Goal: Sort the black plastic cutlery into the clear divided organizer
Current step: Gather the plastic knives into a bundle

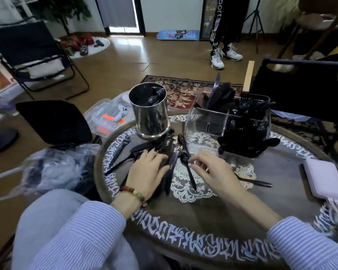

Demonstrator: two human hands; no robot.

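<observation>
Loose black plastic cutlery (156,147), forks and knives, lies in a heap on the round table (222,217) in front of a metal canister. My left hand (148,172) rests on this heap with its fingers spread over the pieces. A black spoon (187,168) lies on the lace doily between my hands. My right hand (211,170) hovers with curved fingers, its fingertips beside the spoon's bowl; no grip shows. The clear divided organizer (195,131) stands behind it, with knives at the back left, forks at the back right and spoons at the front right.
A shiny metal canister (150,114) stands at the table's far left. A pink box (324,178) lies at the right edge, and a dark utensil handle (258,182) sticks out past my right hand. A plastic bag (57,168) sits to the left, a black chair (300,90) to the right, and a person (222,36) stands beyond.
</observation>
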